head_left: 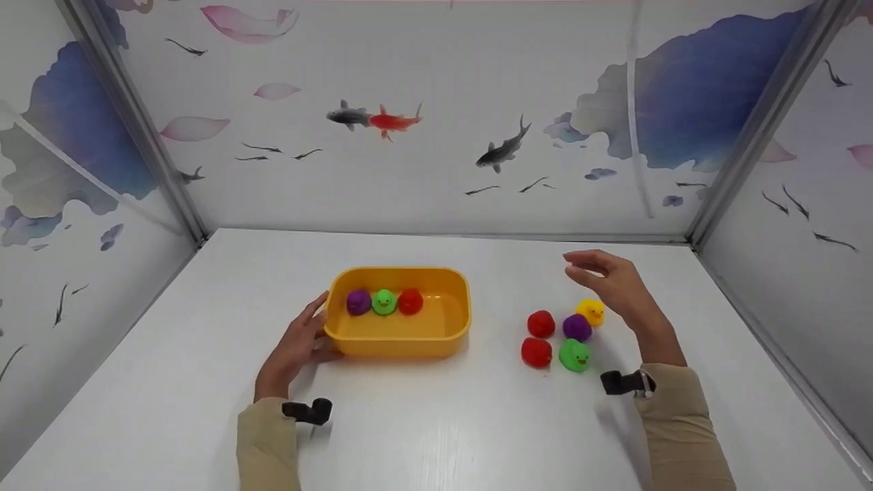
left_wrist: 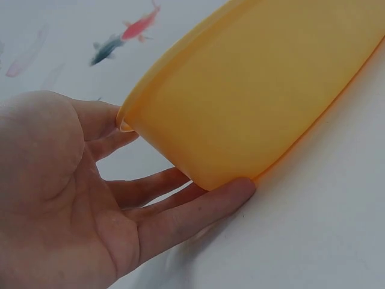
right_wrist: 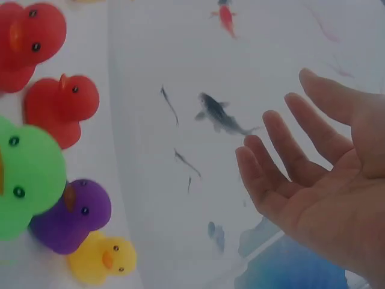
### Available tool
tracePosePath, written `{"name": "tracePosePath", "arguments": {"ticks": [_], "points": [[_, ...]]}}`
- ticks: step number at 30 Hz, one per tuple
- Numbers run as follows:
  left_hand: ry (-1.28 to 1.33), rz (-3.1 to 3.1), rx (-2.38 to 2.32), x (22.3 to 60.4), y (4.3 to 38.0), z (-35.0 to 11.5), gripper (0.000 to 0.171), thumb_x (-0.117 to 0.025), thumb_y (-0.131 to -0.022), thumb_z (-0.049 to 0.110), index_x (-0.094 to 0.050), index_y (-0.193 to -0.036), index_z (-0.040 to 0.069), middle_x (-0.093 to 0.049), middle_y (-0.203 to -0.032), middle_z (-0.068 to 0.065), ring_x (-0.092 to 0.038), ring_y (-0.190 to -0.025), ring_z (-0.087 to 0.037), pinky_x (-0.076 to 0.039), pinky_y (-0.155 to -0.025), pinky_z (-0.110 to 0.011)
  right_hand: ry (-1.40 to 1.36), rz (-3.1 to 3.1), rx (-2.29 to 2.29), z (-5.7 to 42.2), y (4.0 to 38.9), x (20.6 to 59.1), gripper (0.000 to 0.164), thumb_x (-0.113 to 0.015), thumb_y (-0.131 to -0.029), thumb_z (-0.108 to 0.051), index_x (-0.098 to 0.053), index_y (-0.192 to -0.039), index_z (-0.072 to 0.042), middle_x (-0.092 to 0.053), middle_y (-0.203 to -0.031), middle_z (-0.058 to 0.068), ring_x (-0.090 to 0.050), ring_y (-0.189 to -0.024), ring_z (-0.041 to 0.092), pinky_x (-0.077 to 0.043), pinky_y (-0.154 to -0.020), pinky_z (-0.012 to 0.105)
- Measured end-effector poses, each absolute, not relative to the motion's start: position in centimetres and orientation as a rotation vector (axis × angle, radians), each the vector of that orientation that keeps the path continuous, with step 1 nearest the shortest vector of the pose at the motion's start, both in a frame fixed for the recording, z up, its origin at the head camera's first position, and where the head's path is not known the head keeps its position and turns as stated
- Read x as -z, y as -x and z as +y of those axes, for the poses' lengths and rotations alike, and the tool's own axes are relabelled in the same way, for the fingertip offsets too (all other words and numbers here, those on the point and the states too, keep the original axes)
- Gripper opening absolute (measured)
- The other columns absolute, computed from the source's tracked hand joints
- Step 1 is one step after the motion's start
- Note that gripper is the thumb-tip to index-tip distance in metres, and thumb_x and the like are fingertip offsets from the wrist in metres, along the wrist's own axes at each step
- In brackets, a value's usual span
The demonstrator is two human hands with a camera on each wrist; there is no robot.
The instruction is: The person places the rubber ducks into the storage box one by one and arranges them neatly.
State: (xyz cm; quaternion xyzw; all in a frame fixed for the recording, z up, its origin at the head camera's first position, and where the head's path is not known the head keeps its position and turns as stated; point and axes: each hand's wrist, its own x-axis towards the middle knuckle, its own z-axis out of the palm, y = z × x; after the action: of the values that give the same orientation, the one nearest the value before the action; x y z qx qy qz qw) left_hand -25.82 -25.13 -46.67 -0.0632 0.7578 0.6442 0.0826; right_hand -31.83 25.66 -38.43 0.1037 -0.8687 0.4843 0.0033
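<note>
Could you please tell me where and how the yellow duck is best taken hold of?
I'd pinch the yellow duck across its rounded head, coming from above and the far right. It seems to sit upright with its head on top, while the purple duck crowds its near left side, leaving the far right freer.

The white table (head_left: 409, 419) carried a yellow tub (head_left: 399, 348); to its right stood two red ducks (head_left: 537, 352), one purple duck (head_left: 577, 328), one green duck (head_left: 573, 355), one yellow duck (head_left: 589, 312).
</note>
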Motion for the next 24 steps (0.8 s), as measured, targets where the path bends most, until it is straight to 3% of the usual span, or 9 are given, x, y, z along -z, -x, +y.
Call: {"name": "tracePosePath", "arguments": {"ticks": [12, 18, 24], "points": [[0.227, 2.276, -1.904, 46.7, 26.0, -25.1, 0.055, -0.036, -0.109, 0.039, -0.017, -0.161, 0.036, -0.043, -0.156, -0.018, -0.057, -0.129, -0.034, -0.059, -0.096, -0.041, -0.194, -2.811, -1.491, 29.8, 33.4, 40.8, 0.067, -0.056, -0.097, -0.056, -0.050, -0.147, -0.011, -0.049, -0.150, 0.022, -0.044, -0.138, 0.042, -0.031, -0.119, 0.061], [0.264, 2.305, -1.865, 46.9, 26.2, -25.0, 0.054, -0.038, -0.108, 0.042, -0.021, -0.159, 0.039, -0.045, -0.155, -0.013, -0.060, -0.126, -0.032, -0.059, -0.094, -0.039, -0.129, -2.934, -1.534, 30.9, 33.9, 42.6, 0.074, -0.053, -0.097, -0.059, -0.043, -0.152, -0.010, -0.037, -0.158, 0.022, -0.041, -0.139, 0.046, -0.028, -0.120, 0.063], [0.242, 2.306, -1.864, 46.7, 26.5, -24.9, 0.054, -0.038, -0.108, 0.043, -0.022, -0.159, 0.038, -0.044, -0.156, -0.013, -0.059, -0.128, -0.032, -0.059, -0.096, -0.041, -0.098, -3.020, -1.545, 31.5, 34.4, 43.7, 0.075, -0.054, -0.098, -0.056, -0.040, -0.152, -0.006, -0.033, -0.159, 0.024, -0.038, -0.142, 0.042, -0.033, -0.120, 0.057]]}}
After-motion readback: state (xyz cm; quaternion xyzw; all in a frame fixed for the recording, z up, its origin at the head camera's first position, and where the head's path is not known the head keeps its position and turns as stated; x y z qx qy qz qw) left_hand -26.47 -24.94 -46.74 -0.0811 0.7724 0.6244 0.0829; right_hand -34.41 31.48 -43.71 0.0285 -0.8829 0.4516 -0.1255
